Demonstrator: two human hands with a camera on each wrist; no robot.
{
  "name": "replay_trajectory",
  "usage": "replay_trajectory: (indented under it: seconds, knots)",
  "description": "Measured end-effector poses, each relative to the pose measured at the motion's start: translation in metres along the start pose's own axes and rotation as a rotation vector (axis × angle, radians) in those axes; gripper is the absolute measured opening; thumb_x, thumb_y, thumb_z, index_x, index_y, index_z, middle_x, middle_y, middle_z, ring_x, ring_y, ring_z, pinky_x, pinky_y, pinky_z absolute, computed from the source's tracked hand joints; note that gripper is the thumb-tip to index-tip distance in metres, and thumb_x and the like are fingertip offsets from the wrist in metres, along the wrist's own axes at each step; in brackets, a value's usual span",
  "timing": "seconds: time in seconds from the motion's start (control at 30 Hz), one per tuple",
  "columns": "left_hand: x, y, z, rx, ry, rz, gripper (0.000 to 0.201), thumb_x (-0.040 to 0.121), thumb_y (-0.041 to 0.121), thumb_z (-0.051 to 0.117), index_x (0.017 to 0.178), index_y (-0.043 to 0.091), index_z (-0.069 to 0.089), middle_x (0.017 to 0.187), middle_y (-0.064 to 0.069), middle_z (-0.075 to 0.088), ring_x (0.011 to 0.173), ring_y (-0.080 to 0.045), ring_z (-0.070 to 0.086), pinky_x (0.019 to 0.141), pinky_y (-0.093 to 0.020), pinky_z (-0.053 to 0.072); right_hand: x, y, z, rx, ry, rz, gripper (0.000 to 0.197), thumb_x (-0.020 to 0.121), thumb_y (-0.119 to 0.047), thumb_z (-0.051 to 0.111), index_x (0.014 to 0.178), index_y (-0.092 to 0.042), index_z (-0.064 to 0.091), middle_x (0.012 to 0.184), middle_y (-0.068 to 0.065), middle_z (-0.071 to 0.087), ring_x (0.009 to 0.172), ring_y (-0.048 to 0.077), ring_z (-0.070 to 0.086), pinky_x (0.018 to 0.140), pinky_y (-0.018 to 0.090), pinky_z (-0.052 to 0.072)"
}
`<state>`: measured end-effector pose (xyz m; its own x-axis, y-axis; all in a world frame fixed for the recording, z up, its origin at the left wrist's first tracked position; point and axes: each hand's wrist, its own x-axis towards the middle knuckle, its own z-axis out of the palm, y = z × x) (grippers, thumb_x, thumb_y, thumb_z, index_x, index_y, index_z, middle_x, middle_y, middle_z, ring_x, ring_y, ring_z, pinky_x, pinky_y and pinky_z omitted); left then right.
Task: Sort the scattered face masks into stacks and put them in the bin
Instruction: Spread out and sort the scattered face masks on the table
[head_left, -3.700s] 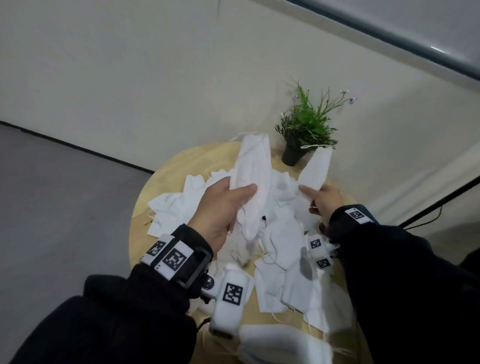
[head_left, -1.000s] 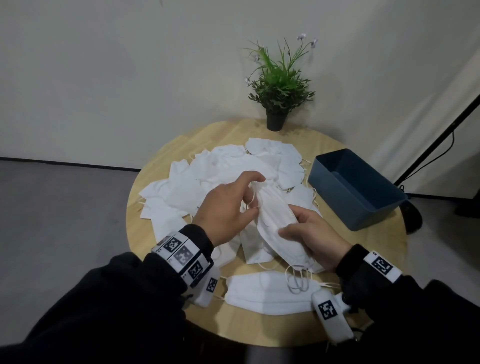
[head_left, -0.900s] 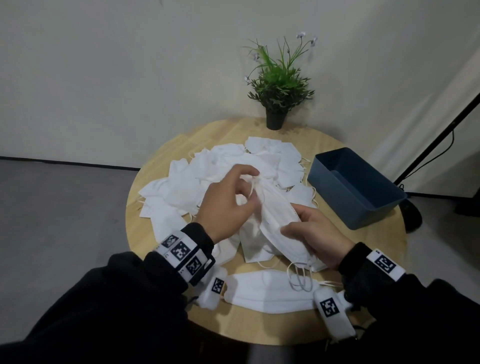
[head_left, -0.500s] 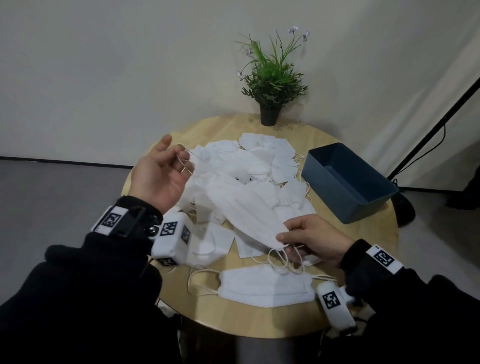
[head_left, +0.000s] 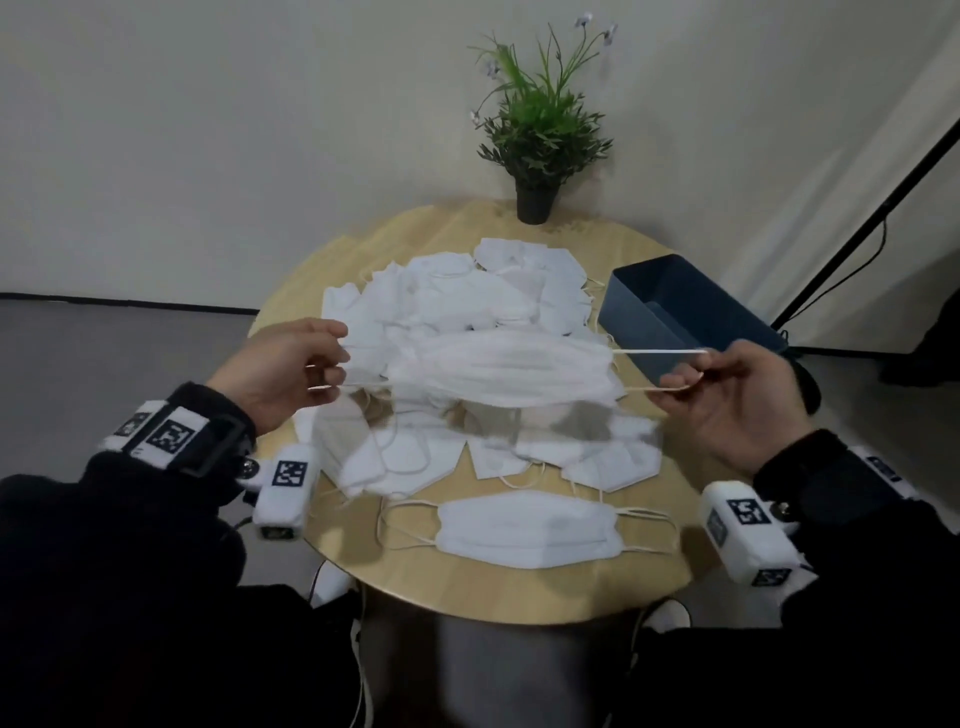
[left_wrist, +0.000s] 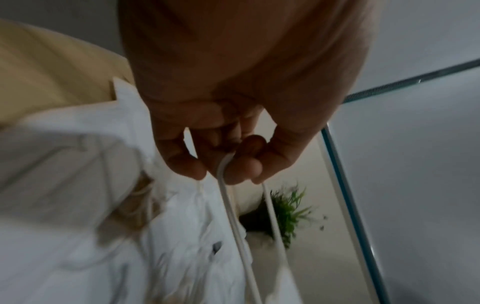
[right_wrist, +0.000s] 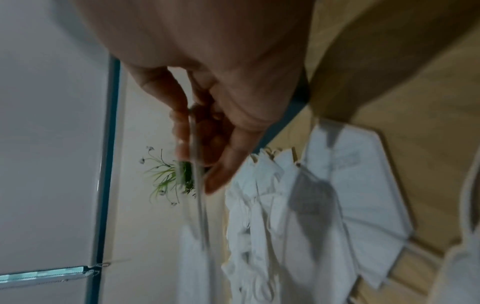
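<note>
A white face mask (head_left: 501, 366) hangs stretched flat above the round wooden table (head_left: 467, 592). My left hand (head_left: 291, 364) pinches its left ear loop (left_wrist: 226, 197), and my right hand (head_left: 727, 384) pinches its right ear loop (head_left: 660, 352). Under it lies a heap of several white masks (head_left: 457, 296). One mask (head_left: 527, 530) lies flat and alone near the table's front edge. The dark blue bin (head_left: 685, 312) stands at the table's right side, just behind my right hand.
A small potted plant (head_left: 537, 135) stands at the table's far edge against the wall. A black stand pole and cable (head_left: 857, 228) slant down at the right. Grey floor surrounds the table.
My left hand swung back toward the centre and my right moved out to the right, drawing the slanted mask taut and level by its loops, higher above the heap. The camera view tilted slightly.
</note>
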<state>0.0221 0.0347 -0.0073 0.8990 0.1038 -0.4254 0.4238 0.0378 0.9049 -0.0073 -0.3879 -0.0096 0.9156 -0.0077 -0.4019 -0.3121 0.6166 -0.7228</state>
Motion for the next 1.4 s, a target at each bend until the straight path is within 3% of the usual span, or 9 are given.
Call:
replay_trajectory:
  seconds: [0.13, 0.27, 0.47, 0.63, 0.7, 0.83, 0.93, 1.07, 1.4]
  knots:
    - [-0.016, -0.021, 0.011, 0.158, -0.162, -0.093, 0.021, 0.092, -0.007, 0.058, 0.090, 0.014, 0.057, 0.066, -0.005, 0.052, 0.057, -0.021, 0.058, 0.073, -0.040, 0.053, -0.011, 0.003, -0.030, -0.515, 0.051, 0.258, 0.023, 0.096, -0.005, 0.049, 0.077, -0.017, 0.047, 0.055, -0.002, 0.027, 0.047, 0.013, 0.032, 0.053, 0.031, 0.040]
    - [-0.028, -0.038, 0.017, 0.268, -0.316, -0.201, 0.022, 0.096, -0.004, 0.055, 0.083, 0.014, 0.051, 0.066, -0.007, 0.051, 0.067, -0.023, 0.065, 0.081, -0.044, 0.062, -0.026, 0.025, -0.057, -0.904, 0.059, 0.310, 0.026, 0.088, 0.016, 0.047, 0.103, -0.001, 0.060, 0.059, 0.010, 0.042, 0.047, 0.021, 0.041, 0.047, 0.027, 0.040]
    - [-0.040, -0.057, 0.027, 0.314, -0.372, -0.328, 0.019, 0.098, -0.003, 0.055, 0.085, 0.010, 0.052, 0.068, -0.011, 0.054, 0.081, -0.029, 0.070, 0.079, -0.051, 0.060, -0.035, 0.042, -0.065, -1.121, 0.070, 0.308, 0.025, 0.087, 0.012, 0.057, 0.109, 0.004, 0.066, 0.059, 0.011, 0.053, 0.052, 0.021, 0.056, 0.060, 0.036, 0.054]
    - [-0.051, -0.062, 0.035, 0.396, -0.379, -0.319, 0.016, 0.093, -0.004, 0.060, 0.095, 0.009, 0.052, 0.071, -0.015, 0.062, 0.071, -0.029, 0.069, 0.070, -0.041, 0.063, -0.039, 0.046, -0.049, -1.157, 0.040, 0.232, 0.021, 0.089, 0.012, 0.061, 0.110, 0.010, 0.063, 0.067, 0.016, 0.060, 0.048, 0.019, 0.058, 0.047, 0.026, 0.050]
    - [-0.052, -0.060, 0.034, 0.606, -0.316, -0.184, 0.010, 0.093, 0.006, 0.068, 0.097, 0.009, 0.059, 0.078, -0.016, 0.074, 0.071, -0.029, 0.071, 0.069, -0.039, 0.059, -0.036, 0.049, -0.046, -1.225, 0.047, 0.112, 0.021, 0.086, -0.001, 0.075, 0.106, 0.002, 0.069, 0.077, 0.009, 0.069, 0.061, 0.019, 0.065, 0.057, 0.029, 0.053]
    - [-0.053, -0.055, 0.041, 1.176, -0.147, 0.313, 0.024, 0.082, 0.050, 0.078, 0.098, 0.035, 0.067, 0.091, 0.015, 0.072, 0.079, -0.005, 0.068, 0.074, -0.031, 0.055, -0.038, 0.051, -0.027, -1.713, -0.061, -0.267, 0.039, 0.071, -0.040, 0.090, 0.102, -0.031, 0.068, 0.105, -0.013, 0.061, 0.093, 0.005, 0.058, 0.074, 0.021, 0.046]
    - [-0.057, -0.061, 0.063, 1.287, -0.327, 0.561, 0.042, 0.079, 0.058, 0.077, 0.113, 0.040, 0.061, 0.107, 0.019, 0.062, 0.094, -0.005, 0.063, 0.080, -0.031, 0.052, -0.042, 0.065, -0.010, -1.780, -0.335, -0.287, 0.061, 0.069, -0.043, 0.089, 0.124, -0.034, 0.064, 0.115, -0.017, 0.062, 0.105, 0.003, 0.059, 0.083, 0.016, 0.046]
    - [-0.058, -0.083, 0.086, 1.450, -0.647, 0.596, 0.074, 0.075, 0.058, 0.079, 0.135, 0.038, 0.040, 0.128, 0.011, 0.051, 0.110, -0.011, 0.051, 0.090, -0.034, 0.048, -0.034, 0.092, -0.005, -2.075, -0.545, -0.248, 0.085, 0.068, -0.049, 0.084, 0.144, -0.031, 0.049, 0.132, -0.010, 0.052, 0.120, 0.013, 0.048, 0.104, 0.031, 0.043]
    - [-0.063, -0.089, 0.095, 1.668, -0.620, 0.739, 0.042, 0.080, 0.044, 0.071, 0.110, 0.029, 0.044, 0.111, 0.006, 0.053, 0.094, -0.019, 0.052, 0.069, -0.036, 0.045, -0.035, 0.094, 0.000, -2.218, -0.562, -0.241, 0.081, 0.075, -0.041, 0.077, 0.147, -0.029, 0.040, 0.131, -0.006, 0.050, 0.120, 0.018, 0.052, 0.103, 0.040, 0.043]
